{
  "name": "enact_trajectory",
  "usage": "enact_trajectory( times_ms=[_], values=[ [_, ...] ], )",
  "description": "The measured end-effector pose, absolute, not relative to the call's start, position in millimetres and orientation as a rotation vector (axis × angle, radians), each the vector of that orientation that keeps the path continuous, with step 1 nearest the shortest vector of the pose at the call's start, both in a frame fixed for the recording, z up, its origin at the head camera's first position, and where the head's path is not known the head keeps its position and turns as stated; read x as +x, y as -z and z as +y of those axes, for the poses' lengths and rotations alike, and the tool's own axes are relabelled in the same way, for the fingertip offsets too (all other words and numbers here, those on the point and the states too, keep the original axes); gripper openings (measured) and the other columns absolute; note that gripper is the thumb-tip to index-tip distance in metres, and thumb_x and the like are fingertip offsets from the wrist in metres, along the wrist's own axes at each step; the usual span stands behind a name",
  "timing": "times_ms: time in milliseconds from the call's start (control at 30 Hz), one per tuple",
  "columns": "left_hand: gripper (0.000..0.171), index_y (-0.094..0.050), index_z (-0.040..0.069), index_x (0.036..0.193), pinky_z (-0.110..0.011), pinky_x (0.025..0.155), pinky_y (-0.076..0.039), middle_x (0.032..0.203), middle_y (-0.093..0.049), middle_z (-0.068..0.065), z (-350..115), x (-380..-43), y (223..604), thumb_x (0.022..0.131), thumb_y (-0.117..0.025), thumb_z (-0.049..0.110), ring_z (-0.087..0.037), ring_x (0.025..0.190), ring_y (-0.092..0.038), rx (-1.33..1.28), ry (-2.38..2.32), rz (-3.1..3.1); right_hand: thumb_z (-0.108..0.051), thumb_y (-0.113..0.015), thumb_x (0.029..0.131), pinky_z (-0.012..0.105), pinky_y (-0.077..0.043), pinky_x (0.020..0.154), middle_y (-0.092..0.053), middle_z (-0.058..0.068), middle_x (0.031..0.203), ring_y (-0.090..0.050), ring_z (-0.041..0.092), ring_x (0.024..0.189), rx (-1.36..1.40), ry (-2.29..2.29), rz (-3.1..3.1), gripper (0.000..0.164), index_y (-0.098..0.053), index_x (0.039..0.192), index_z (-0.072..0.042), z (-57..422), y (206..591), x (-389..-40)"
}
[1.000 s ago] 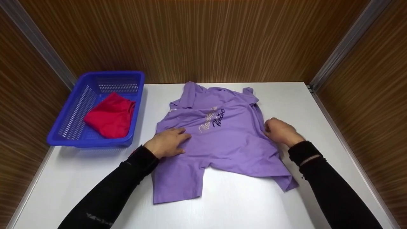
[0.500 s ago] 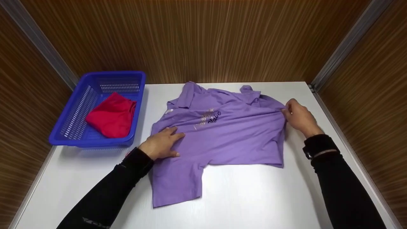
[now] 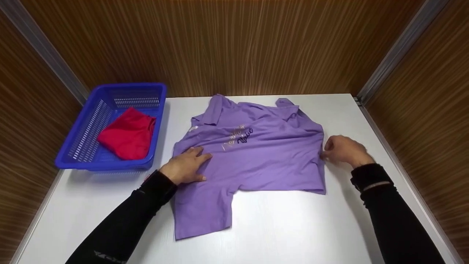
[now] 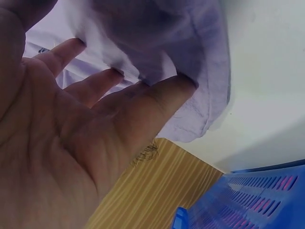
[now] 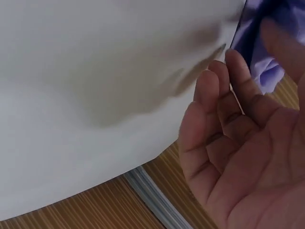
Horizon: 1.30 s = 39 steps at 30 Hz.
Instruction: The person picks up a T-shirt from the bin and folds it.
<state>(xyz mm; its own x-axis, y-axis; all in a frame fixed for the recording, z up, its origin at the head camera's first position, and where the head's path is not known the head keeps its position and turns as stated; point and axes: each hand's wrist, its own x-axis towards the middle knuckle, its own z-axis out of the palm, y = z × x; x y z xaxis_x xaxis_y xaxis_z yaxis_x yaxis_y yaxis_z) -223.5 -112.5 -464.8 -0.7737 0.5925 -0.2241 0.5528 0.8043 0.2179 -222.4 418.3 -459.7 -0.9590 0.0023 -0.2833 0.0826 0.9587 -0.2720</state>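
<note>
A purple T-shirt [image 3: 271,165] lies sideways on the white table, script lettering on its chest and one sleeve [image 3: 203,216] spread toward the near side. My left hand [image 3: 186,167] rests on the shirt's left part with fingers spread; in the left wrist view its fingertips touch the cloth [image 4: 209,95]. At the shirt's right edge is my right hand [image 3: 344,151], its fingertips right by the side of the cloth. In the right wrist view the fingers [image 5: 205,90] are loosely bent and the thumb stands apart from them, with purple cloth [image 5: 267,76] behind.
A blue plastic basket [image 3: 67,154] stands at the left, with a folded red cloth [image 3: 128,135] in it. Brown wood-patterned panels [image 3: 256,47] enclose the back and both sides of the white table [image 3: 285,227].
The right hand pulled the shirt's right side outward to the right, then came away from the upper corner and moved nearer along the edge. The left hand stayed nearly in place.
</note>
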Motion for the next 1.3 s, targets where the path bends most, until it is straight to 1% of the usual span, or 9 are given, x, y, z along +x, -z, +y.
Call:
enact_trajectory(
  times_ms=[267,433,533,700,767,867,1000,1200,1300],
  values=[
    [0.076,-0.048,0.012,0.157,-0.069,0.115,-0.046,0.166,-0.038,-0.028,-116,-222,465,0.093,-0.08,0.036,-0.053,0.154,-0.037,0.894,-0.236,2.712,-0.03,-0.063,0.097,0.04,-0.047,0.065,-0.07,0.011,0.093,-0.064,0.029,0.085,0.02,0.383,2.862,0.02,-0.067,0.09,-0.011,410,468,-223],
    [0.076,-0.048,0.012,0.157,-0.067,0.117,-0.045,0.166,-0.038,-0.029,-121,-221,465,0.092,-0.081,0.034,-0.052,0.155,-0.037,0.886,-0.267,2.711,-0.028,-0.062,0.1,0.055,-0.054,0.072,-0.074,0.019,0.106,-0.068,0.036,0.093,0.086,0.343,2.886,0.024,-0.074,0.105,-0.007,434,458,-223],
    [0.077,-0.049,0.012,0.157,-0.065,0.118,-0.045,0.166,-0.038,-0.029,-124,-221,467,0.091,-0.082,0.034,-0.052,0.154,-0.036,0.88,-0.276,2.712,-0.022,-0.062,0.098,0.064,-0.054,0.074,-0.074,0.024,0.108,-0.068,0.042,0.095,0.143,0.292,2.94,0.023,-0.075,0.104,-0.005,454,455,-223],
    [0.077,-0.05,0.014,0.156,-0.068,0.115,-0.047,0.166,-0.04,-0.027,-125,-220,467,0.09,-0.082,0.037,-0.052,0.153,-0.039,0.872,-0.228,2.744,-0.017,-0.065,0.098,0.071,-0.052,0.064,-0.068,0.032,0.107,-0.067,0.057,0.094,0.201,0.266,3.169,0.019,-0.068,0.103,0.0,463,463,-223],
    [0.076,-0.052,0.015,0.154,-0.067,0.111,-0.05,0.164,-0.044,-0.024,-124,-218,466,0.09,-0.082,0.04,-0.05,0.15,-0.044,0.889,-0.162,2.782,-0.017,-0.066,0.098,0.067,-0.051,0.059,-0.065,0.031,0.106,-0.067,0.056,0.092,0.191,0.303,3.207,0.019,-0.064,0.106,-0.001,459,464,-222],
    [0.071,-0.057,0.014,0.149,-0.065,0.105,-0.055,0.159,-0.051,-0.021,-119,-214,463,0.089,-0.082,0.042,-0.047,0.144,-0.053,0.953,-0.093,2.834,-0.016,-0.071,0.096,0.054,-0.052,0.065,-0.066,0.025,0.104,-0.067,0.045,0.091,0.067,0.434,3.125,0.019,-0.063,0.108,-0.002,446,461,-220],
    [0.075,-0.057,0.012,0.149,-0.063,0.113,-0.051,0.159,-0.052,-0.02,-115,-204,460,0.088,-0.083,0.045,-0.046,0.144,-0.053,1.021,-0.176,2.76,-0.015,-0.077,0.094,0.044,-0.053,0.08,-0.069,0.022,0.105,-0.066,0.034,0.097,-0.137,0.601,2.917,0.025,-0.064,0.109,0.0,425,458,-215],
    [0.09,-0.047,0.008,0.157,-0.065,0.125,-0.037,0.168,-0.038,-0.024,-121,-197,465,0.084,-0.087,0.042,-0.05,0.156,-0.035,1.008,-0.28,2.636,-0.02,-0.082,0.091,0.058,-0.052,0.094,-0.063,0.024,0.116,-0.062,0.039,0.108,-0.199,0.468,2.889,0.039,-0.061,0.115,0.003,406,461,-199],
    [0.092,-0.045,0.008,0.159,-0.064,0.126,-0.035,0.17,-0.034,-0.025,-124,-191,467,0.085,-0.087,0.041,-0.051,0.158,-0.031,0.993,-0.297,2.626,-0.023,-0.082,0.09,0.061,-0.054,0.092,-0.062,0.025,0.115,-0.062,0.041,0.108,-0.167,0.36,2.857,0.041,-0.061,0.116,0.001,403,454,-190]
  ],
)
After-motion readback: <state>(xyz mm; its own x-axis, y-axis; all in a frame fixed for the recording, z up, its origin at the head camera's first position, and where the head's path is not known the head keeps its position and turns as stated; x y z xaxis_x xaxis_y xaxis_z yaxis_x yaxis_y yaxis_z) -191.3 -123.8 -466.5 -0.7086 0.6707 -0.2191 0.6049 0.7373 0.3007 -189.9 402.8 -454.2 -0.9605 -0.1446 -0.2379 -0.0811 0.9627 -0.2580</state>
